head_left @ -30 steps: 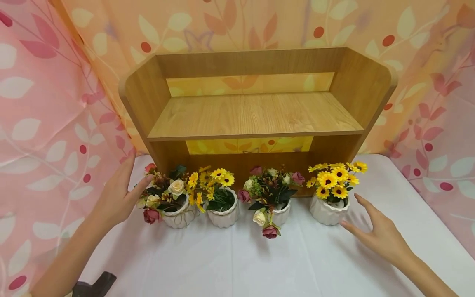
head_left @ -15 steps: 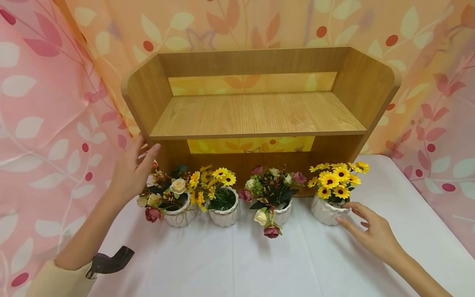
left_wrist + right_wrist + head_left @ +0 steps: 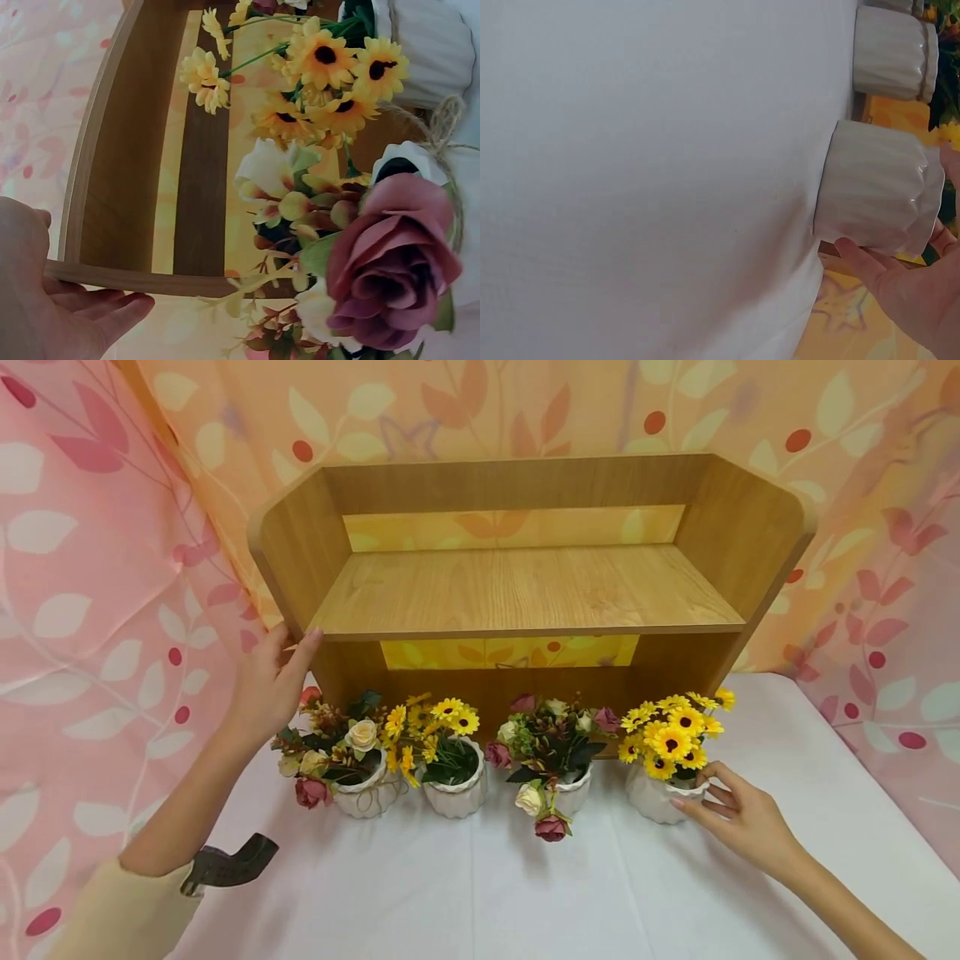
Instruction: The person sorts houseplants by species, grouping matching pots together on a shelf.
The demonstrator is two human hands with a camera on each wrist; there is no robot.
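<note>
My right hand (image 3: 742, 822) holds a white ribbed flowerpot (image 3: 651, 797) at its right side, its fingers at the rim and thumb on the outer wall. The pot bears yellow daisy-like flowers (image 3: 671, 742) and stands on the white cloth. In the right wrist view, fingertips (image 3: 847, 251) touch the pot's wall (image 3: 877, 187). My left hand (image 3: 273, 685) grips the left side panel of the wooden shelf (image 3: 525, 593), thumb at the front edge and fingers along the outer face. In the left wrist view, the panel (image 3: 187, 283) sits between thumb and fingers.
Three more white pots stand in a row before the shelf: rose arrangement (image 3: 362, 737) at left, yellow flowers (image 3: 450, 714) beside it, purple and cream roses (image 3: 551, 828) in the middle. Patterned curtains (image 3: 480, 410) enclose the white-covered table (image 3: 450, 893).
My left hand has moved right and up onto the shelf's side panel. My right hand has moved left onto the flowerpot; its yellow flowers have shifted slightly left.
</note>
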